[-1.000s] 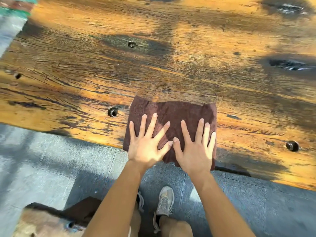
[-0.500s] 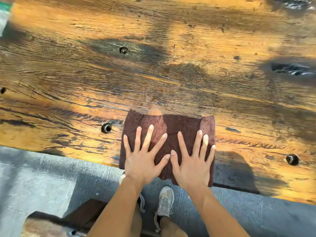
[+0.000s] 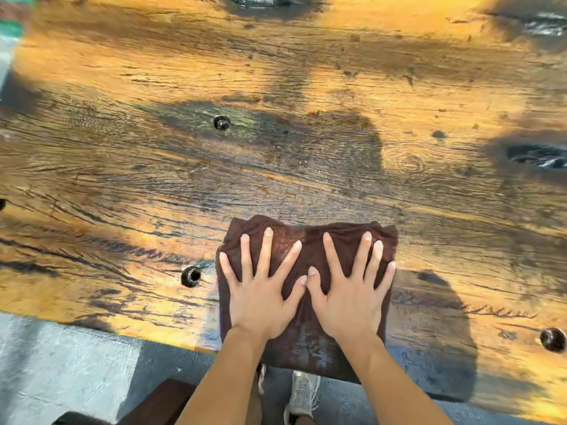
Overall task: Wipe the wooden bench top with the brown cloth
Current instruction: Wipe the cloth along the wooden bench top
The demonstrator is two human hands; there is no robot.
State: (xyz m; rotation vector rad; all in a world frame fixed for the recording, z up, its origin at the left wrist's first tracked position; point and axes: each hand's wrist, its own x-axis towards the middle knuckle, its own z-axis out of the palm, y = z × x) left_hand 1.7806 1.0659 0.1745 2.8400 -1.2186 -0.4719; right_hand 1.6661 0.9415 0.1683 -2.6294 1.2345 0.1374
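Observation:
A brown cloth (image 3: 310, 240) lies flat on the wooden bench top (image 3: 276, 87), near its front edge. My left hand (image 3: 260, 292) presses on the cloth's left half with fingers spread and straight. My right hand (image 3: 349, 289) presses on the right half the same way, thumbs almost touching. The cloth's far edge is slightly bunched beyond my fingertips. Its near edge reaches the bench's front edge, between my wrists.
Dark bolt holes dot the wood: one left of the cloth (image 3: 190, 276), one further back (image 3: 221, 122), one at the right (image 3: 552, 339). A dark wet patch (image 3: 429, 326) lies right of the cloth. Grey paving (image 3: 61, 363) and my shoe (image 3: 303, 394) are below the edge.
Both hands have slid the cloth a little further onto the bench, away from its front edge. The wood right of the cloth shows a darker patch.

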